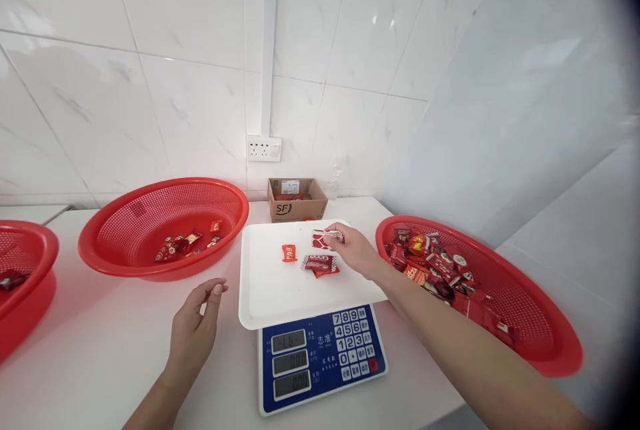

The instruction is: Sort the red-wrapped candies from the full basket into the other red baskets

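Note:
A white tray (280,297) rests on a blue digital scale (323,357). On the tray lie a small red candy packet (289,253) and a little pile of red wrapped candies (319,265). My right hand (353,250) reaches over the tray's far side, its fingers pinched on a red and white wrapped candy (324,237). My left hand (197,327) hovers over the white counter left of the tray, fingers loosely curled and apart, holding nothing.
A red mesh basket (530,330) with several wrapped candies stands right of the scale. Another red basket (125,247) with a few candies sits at the left, a third (30,263) at the far left edge. A small cardboard box (297,199) stands by the tiled wall.

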A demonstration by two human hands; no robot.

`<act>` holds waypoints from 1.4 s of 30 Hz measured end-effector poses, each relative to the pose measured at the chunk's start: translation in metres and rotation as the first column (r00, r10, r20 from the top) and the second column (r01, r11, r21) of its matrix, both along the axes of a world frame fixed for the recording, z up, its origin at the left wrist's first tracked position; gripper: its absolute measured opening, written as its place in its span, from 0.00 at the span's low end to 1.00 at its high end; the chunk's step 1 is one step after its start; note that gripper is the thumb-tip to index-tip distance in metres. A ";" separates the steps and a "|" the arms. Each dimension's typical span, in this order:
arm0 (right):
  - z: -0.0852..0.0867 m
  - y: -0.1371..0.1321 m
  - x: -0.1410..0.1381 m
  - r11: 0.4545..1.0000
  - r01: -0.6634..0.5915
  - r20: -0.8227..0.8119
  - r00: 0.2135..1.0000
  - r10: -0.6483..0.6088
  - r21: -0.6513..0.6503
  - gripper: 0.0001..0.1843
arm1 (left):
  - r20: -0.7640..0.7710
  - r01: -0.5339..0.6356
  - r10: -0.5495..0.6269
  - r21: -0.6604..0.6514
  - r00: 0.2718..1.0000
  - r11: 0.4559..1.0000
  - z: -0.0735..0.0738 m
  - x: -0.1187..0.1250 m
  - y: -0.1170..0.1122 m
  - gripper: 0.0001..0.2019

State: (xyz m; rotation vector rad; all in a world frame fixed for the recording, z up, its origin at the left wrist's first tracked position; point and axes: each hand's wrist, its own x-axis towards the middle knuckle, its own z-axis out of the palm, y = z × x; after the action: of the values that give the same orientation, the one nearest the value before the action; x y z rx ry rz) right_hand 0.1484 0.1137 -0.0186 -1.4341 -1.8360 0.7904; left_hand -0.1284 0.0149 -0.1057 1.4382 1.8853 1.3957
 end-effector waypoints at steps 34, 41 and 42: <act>0.002 -0.033 -0.008 0.969 -0.225 0.485 0.862 0.148 0.102 0.15 | -0.025 -0.001 0.002 0.031 1.000 1.000 0.002 0.000 -0.001 0.19; 0.010 -0.053 -0.018 0.937 -0.332 0.513 0.825 0.236 0.104 0.16 | -0.023 0.001 -0.001 0.024 1.000 1.000 0.002 0.000 -0.002 0.19; 0.010 -0.052 -0.016 0.939 -0.331 0.533 0.813 0.234 0.093 0.16 | -0.025 0.004 -0.003 0.022 1.000 1.000 0.003 0.000 -0.002 0.19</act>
State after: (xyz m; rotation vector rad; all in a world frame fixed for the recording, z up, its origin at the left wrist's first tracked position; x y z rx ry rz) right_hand 0.1326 0.0612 -0.0084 -1.3513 -2.5088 0.3661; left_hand -0.1286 0.0131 -0.1032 1.4749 1.8875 1.4075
